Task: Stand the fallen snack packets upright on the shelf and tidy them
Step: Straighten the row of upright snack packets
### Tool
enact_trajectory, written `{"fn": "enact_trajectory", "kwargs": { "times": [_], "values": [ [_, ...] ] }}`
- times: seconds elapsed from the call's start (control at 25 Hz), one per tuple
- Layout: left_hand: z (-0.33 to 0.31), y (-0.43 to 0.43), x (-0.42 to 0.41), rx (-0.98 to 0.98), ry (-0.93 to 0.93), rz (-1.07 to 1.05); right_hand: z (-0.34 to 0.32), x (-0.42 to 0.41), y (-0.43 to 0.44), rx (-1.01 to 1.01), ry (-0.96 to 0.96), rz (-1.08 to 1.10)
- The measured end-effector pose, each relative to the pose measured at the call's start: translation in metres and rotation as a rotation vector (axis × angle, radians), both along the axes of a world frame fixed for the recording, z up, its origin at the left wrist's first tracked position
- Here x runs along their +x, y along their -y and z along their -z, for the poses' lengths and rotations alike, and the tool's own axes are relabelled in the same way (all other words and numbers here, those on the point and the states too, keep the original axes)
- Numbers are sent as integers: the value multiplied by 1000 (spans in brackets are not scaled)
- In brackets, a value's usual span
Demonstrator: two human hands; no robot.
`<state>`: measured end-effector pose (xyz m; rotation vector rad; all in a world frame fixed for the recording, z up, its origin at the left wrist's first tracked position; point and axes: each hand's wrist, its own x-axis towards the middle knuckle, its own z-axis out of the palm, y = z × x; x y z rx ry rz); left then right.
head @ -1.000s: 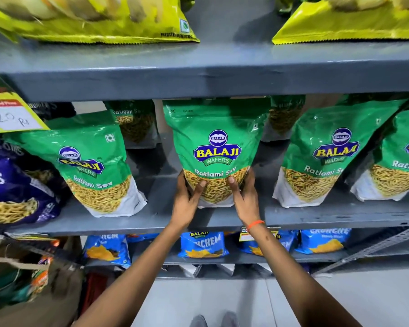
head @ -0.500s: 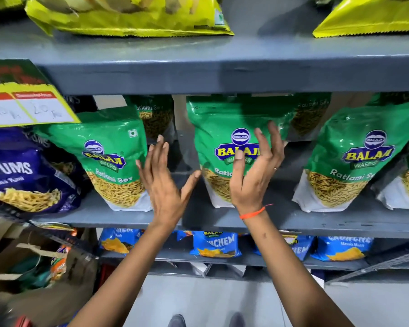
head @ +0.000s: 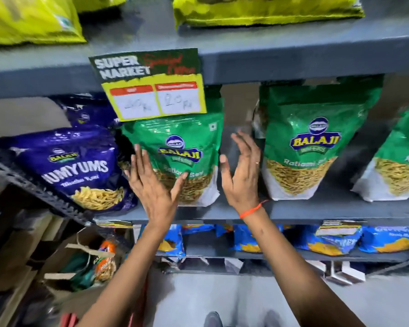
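A green Ratlami Sev packet (head: 187, 142) leans slightly left on the grey middle shelf (head: 316, 210). My left hand (head: 151, 185) is open at its lower left corner, thumb across the packet's front. My right hand (head: 242, 171) is open just right of that packet, fingers spread, in the gap before a second green packet (head: 316, 142) that stands upright. A third green packet (head: 397, 166) leans at the far right. A purple Humyums packet (head: 78, 166) tilts to the left of my left hand.
A supermarket price tag (head: 151, 86) hangs from the upper shelf edge above the left green packet. Yellow packets (head: 264, 8) lie on the top shelf. Blue packets (head: 328, 241) fill the lower shelf. Cardboard boxes and a bag (head: 88, 263) sit on the floor at left.
Both hands left the middle green packet and moved left to the leaning green packet beside the purple one. The view shifted left with them.
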<state>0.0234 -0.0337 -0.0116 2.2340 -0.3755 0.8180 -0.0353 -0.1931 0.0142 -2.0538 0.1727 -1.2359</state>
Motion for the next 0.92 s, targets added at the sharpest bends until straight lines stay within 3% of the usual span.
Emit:
{"fn": "enact_trajectory", "kwargs": {
  "times": [0.32,0.68,0.92],
  "values": [
    [39,-24,16,-341,-597,357,55,10,-29,296,-399,-316],
    [36,-11,13,-399,-663,403,63,7,-17,375,-427,-301],
    [21,-5,0,-327,-676,358,51,-1,-13,355,-484,-297]
  ]
}}
